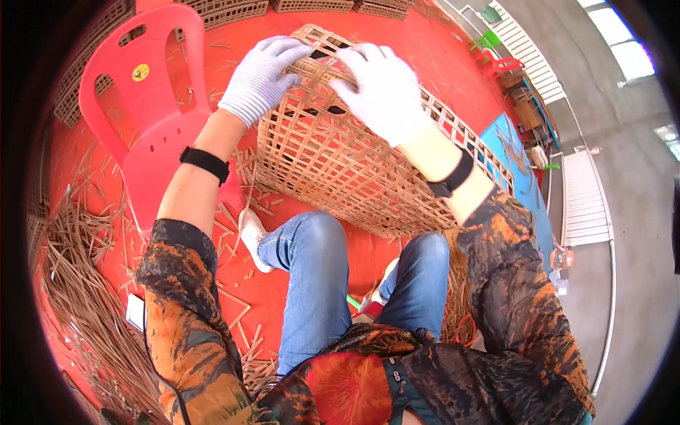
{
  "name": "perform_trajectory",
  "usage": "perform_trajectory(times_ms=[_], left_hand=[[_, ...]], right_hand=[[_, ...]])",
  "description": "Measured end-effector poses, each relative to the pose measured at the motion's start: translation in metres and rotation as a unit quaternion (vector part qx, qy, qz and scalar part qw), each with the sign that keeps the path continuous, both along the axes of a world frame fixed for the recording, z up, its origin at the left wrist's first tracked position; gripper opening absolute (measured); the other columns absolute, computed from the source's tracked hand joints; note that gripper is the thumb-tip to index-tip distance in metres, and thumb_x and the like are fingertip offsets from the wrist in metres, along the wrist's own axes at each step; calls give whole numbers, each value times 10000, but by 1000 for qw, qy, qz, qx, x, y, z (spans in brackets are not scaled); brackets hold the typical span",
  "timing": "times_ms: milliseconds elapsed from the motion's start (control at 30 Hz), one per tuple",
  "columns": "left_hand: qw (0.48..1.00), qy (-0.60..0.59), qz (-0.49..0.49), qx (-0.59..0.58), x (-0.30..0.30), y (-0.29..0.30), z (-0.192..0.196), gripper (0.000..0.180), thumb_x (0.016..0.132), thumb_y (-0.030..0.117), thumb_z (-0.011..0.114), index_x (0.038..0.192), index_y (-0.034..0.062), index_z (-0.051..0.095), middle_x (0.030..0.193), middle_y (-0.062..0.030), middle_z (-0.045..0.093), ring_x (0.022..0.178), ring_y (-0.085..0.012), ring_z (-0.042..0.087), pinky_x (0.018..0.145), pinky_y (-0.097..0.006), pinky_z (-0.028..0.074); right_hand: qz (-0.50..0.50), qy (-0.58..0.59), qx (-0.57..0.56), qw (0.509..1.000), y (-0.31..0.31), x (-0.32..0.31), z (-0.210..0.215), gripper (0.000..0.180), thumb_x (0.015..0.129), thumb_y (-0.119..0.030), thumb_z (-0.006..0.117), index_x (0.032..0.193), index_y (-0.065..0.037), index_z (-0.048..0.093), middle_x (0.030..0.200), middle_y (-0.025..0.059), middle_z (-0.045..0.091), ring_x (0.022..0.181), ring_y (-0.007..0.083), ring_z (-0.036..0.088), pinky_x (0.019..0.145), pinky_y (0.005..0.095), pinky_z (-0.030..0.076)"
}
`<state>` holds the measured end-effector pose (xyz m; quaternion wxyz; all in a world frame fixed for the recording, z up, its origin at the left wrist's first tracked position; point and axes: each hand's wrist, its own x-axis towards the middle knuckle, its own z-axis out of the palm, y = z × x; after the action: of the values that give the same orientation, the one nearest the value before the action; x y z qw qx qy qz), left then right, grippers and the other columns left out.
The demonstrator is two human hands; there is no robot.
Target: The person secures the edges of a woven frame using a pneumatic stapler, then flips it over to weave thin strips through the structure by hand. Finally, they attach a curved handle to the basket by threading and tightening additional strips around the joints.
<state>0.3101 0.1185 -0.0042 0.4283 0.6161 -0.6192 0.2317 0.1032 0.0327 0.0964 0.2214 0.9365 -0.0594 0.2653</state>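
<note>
Nearest the camera, 2 knees in blue jeans (312,283) point forward over a red mat (368,255), with a white shoe (251,237) showing beside the left leg. Loose cane strips (78,283) lie heaped at the left on the mat, and shorter offcuts are scattered around the legs.

Just beyond the knees stands a woven cane basket (333,163), an open lattice tipped on its side, resting on the mat in front of the legs. Both forearms wear black wrist bands and reach up to its far upper edge.

The left hand (261,78), in a white glove, rests on the basket's top left corner with fingers curled together over the weave. The right hand (382,88), also gloved, presses on the rim just beside it, fingers bent down onto the strips; whether it pinches a strand cannot be told.

Left of the basket, a red plastic chair (145,106) stands on the mat. Further back, more woven baskets (234,10) line the mat's far edge.
</note>
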Motion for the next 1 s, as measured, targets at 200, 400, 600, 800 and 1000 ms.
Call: perform_trajectory(times_ms=[200,400,600,800,1000], left_hand=[[999,-42,9,22,8,3,5,466,812,56,678,1268,122,610,1279,-79,598,1200,-271,570,1006,-383,510],[997,-39,35,59,8,9,7,428,853,128,667,1275,120,598,1266,-83,586,1154,-282,601,971,-399,527],[998,-25,27,43,8,13,9,369,852,105,665,1219,111,630,1178,-99,633,1023,-305,661,865,-401,562],[993,-34,33,108,6,11,15,325,873,112,656,1196,124,631,1124,-78,628,988,-302,658,853,-403,549],[992,45,19,118,4,9,16,333,858,129,679,1189,150,651,1141,-85,627,997,-300,645,874,-400,539]], right_hand=[[-86,83,-20,993,9,45,-25,433,825,-321,719,1144,-56,594,1065,131,633,988,282,635,815,439,525],[-124,91,-63,986,7,59,-34,352,864,-347,671,1041,-49,610,921,139,669,810,298,685,652,421,567],[-92,88,-54,990,8,57,-32,327,879,-341,651,1002,-39,618,882,139,685,773,304,693,626,424,562],[-77,103,-23,991,10,52,-28,210,899,-177,550,975,-8,651,862,163,709,794,285,710,675,422,568],[-89,105,53,989,3,34,-7,351,895,-382,662,1096,-95,653,1008,113,704,938,326,683,776,428,557]])
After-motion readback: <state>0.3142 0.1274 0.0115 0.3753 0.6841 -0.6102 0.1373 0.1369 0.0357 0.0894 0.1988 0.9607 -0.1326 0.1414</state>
